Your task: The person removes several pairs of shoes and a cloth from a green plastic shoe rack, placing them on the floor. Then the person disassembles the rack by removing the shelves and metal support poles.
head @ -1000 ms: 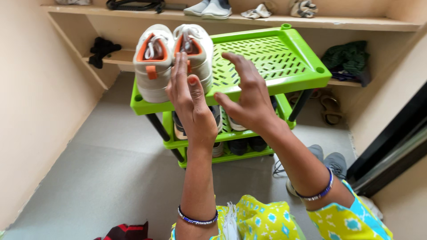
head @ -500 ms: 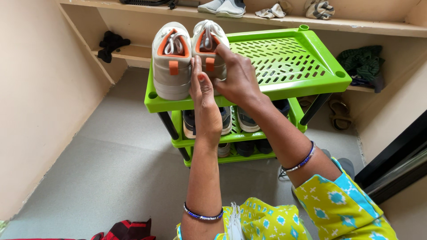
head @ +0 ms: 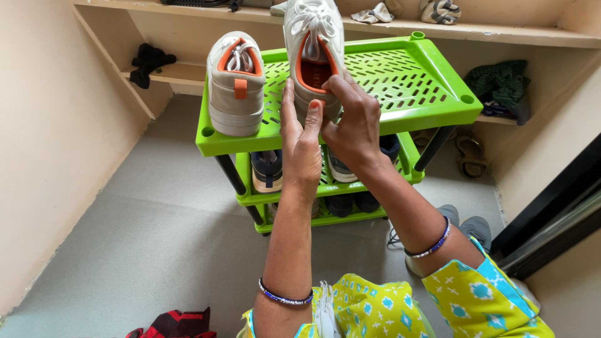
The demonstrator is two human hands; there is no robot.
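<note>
Held shoe: pale grey sneaker with orange lining (head: 315, 50) and white laces, lifted heel-down above the top tier, its toe pointing up and away, its opening facing the camera.
Right hand (head: 354, 122): fingers curled around the heel and right side of the held sneaker, thumb pressing near the orange collar; a firm clasp on the shoe.
Left hand (head: 300, 147): fingers straight and together, laid flat against the left side and heel of the same sneaker, fingertips touching the sole edge; it supports more than it grips.
Second shoe: matching sneaker (head: 235, 81) standing on the top tier at its left front corner, heel and orange pull tab toward the camera, just beside the held one but apart from it.
Rack: bright green plastic shoe rack (head: 407, 81) with slotted shelves and dark posts; three tiers show.
Middle tier: dark sneaker (head: 268, 170) at left, partly hidden behind the forearms.
Bottom tier: dark shoes, mostly hidden.
Wrists: beaded bangles (head: 285, 297) on both arms, yellow patterned sleeves below.
Floor: grey; grey pair of shoes (head: 466, 225) at right behind the right arm, brown sandals (head: 466, 150) further back by the wall.
Wall shelves: beige ledges behind the rack carrying a dark green cloth (head: 498, 84), a black bundle (head: 149, 61) and other footwear.
</note>
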